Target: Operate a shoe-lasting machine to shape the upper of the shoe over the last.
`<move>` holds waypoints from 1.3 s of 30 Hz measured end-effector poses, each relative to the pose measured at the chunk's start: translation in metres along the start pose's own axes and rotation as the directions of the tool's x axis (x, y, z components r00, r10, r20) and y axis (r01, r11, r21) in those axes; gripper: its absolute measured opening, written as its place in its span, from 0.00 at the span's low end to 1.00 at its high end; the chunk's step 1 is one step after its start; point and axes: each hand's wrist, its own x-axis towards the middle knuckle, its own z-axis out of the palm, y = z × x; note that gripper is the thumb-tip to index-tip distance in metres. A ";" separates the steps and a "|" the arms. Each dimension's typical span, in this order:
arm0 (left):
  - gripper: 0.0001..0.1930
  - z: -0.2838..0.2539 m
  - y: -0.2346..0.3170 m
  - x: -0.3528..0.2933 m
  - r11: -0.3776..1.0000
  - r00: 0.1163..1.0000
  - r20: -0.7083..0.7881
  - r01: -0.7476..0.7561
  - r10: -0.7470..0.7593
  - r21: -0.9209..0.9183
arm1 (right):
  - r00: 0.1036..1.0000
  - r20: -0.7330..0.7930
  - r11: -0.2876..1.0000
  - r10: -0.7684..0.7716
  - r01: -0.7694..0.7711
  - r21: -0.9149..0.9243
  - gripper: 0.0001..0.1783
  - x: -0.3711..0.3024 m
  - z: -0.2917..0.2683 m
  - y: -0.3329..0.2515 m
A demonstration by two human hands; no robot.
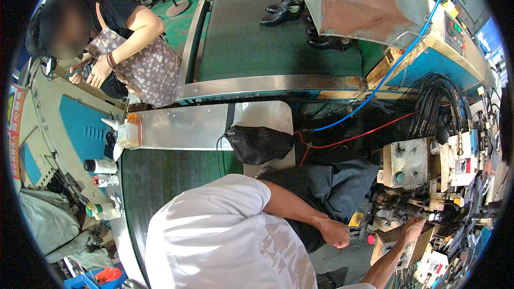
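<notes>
My left hand point(335, 234) is curled into a fist beside the dark fabric point(342, 187) over my legs. Whatever may be inside that fist is hidden. Farther right, my right hand point(413, 230) reaches to the front of a machine point(410, 161) with metal clamps. Its fingers close at a small white and black part point(435, 217), and I cannot make out what is in them. A red button point(371, 239) sits on the worn box between my hands. Behind my left arm, a black mesh piece point(261, 145) lies on a metal ledge point(184, 127).
Across the belt point(230, 48), black shoes point(281, 12) stand near a rusty metal hood point(369, 0). At the upper left a person point(128, 43) in a flowered apron handles something dark. Bottles point(101, 167) line the left side. Blue hose point(393, 67) and black cables point(439, 101) hang to the right.
</notes>
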 end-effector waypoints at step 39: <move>0.02 0.006 -0.011 -0.002 0.999 0.999 -0.027 -0.038 0.039 0.027 | 0.976 0.174 0.985 0.133 -0.111 -0.131 0.36 0.004 -0.035 -0.038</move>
